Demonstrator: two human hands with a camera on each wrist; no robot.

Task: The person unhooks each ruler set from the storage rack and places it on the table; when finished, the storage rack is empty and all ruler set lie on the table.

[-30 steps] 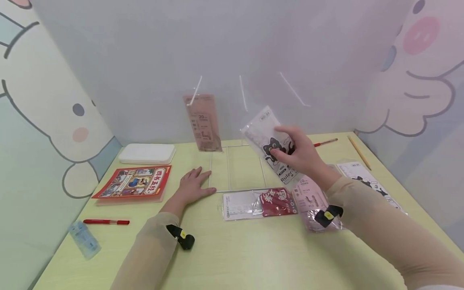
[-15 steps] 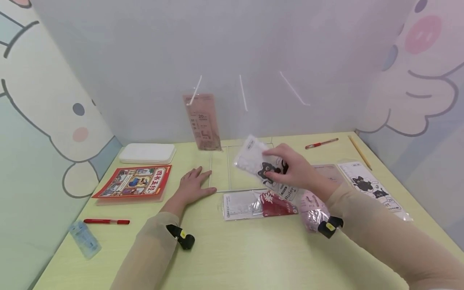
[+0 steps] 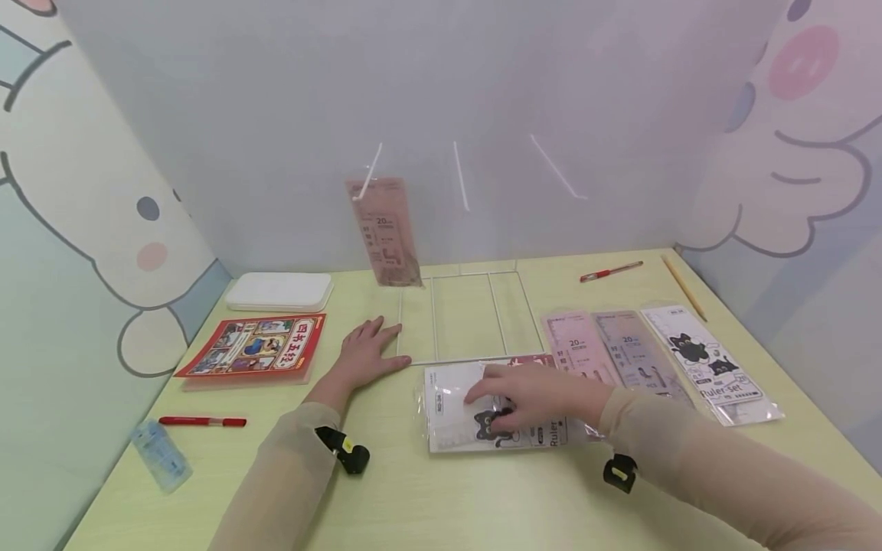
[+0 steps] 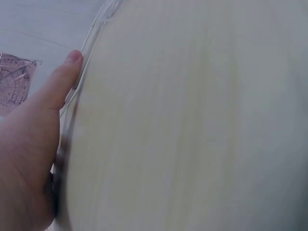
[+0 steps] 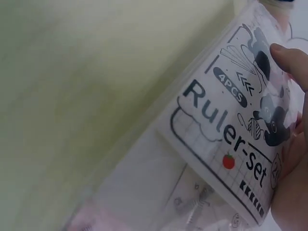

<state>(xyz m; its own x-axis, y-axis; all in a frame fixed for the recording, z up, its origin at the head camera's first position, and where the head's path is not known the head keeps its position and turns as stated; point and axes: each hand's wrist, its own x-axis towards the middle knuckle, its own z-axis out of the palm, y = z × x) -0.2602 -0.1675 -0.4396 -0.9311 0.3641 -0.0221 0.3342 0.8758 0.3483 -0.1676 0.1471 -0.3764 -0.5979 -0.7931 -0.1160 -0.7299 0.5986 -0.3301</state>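
My right hand [image 3: 534, 390] grips a white ruler set packet [image 3: 451, 428] printed with black cats, low over the table. In the right wrist view the thumb lies on the face of that ruler set [image 5: 216, 130], and clear wrapping shows beneath it. Partly covered under the packet is a red-and-white packet [image 3: 536, 359]. My left hand [image 3: 365, 356] rests flat with fingers spread, its thumb at the front left corner of a white wire rack base [image 3: 436, 321]. From a left hook hangs a pink ruler packet [image 3: 386, 229].
To the right lie a pink packet [image 3: 575, 340], a greyish packet [image 3: 634, 348] and another cat ruler set [image 3: 703, 352]. Behind them are a red pen [image 3: 609, 272] and a pencil [image 3: 685, 289]. At left sit a book [image 3: 262, 348], white case [image 3: 279, 291], red pen [image 3: 200, 421] and blue packet [image 3: 161, 455].
My right hand has brought the cat ruler set down and toward me, turning it lengthwise over the red-and-white packet. The left hand has stayed in place.
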